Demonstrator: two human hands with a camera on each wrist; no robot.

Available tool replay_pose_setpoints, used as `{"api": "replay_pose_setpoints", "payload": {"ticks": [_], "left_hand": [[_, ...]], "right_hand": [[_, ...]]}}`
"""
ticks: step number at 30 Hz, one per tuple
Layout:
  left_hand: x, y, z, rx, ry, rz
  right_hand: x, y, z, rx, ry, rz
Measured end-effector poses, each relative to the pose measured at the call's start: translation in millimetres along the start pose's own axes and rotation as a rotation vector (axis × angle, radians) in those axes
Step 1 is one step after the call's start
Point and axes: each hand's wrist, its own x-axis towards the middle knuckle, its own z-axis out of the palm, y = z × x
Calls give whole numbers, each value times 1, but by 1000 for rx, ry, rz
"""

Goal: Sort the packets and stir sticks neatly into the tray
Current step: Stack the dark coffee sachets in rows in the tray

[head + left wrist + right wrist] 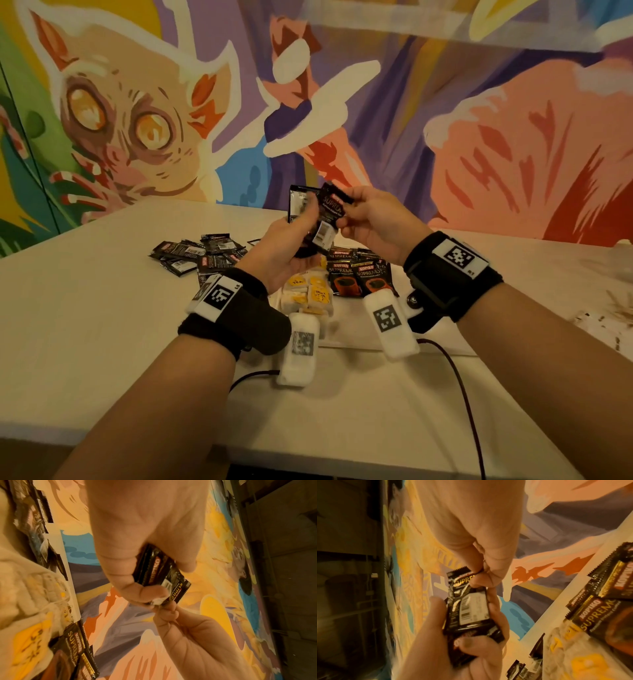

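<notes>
Both hands are raised above the white tray (346,320). My left hand (301,224) grips a small stack of black Kopiko coffee packets (323,236), thumb on one side and fingers on the other; in the right wrist view the stack (471,609) shows its barcode side. My right hand (346,212) pinches the top edge of one black packet (334,205) at that stack, seen closer in the right wrist view (462,578). In the tray lie yellow-tagged tea bags (310,294) and upright coffee packets (359,277).
A loose pile of black coffee packets (202,255) lies on the white table (102,325) left of the tray. Thin brown sticks (616,305), blurred, are scattered at the table's right edge. A painted mural wall (137,120) stands right behind the table. Cables trail near the front.
</notes>
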Motion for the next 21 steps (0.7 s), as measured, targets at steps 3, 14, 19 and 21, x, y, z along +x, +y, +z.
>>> {"api": "replay_pose_setpoints", "payload": {"ticks": [3,14,19,21], "left_hand": [[3,0,-3,-201,-63,-92],[4,-3,-4,-108,149,6],[5,-3,-4,-76,147,17],[3,-3,-3,-74,120,-10]], "right_hand": [[2,4,0,133,-8,12],[1,7,-8,123,73,115],[-1,12,-21,-157,72,143],[0,13,-26,-173,137,143]]}}
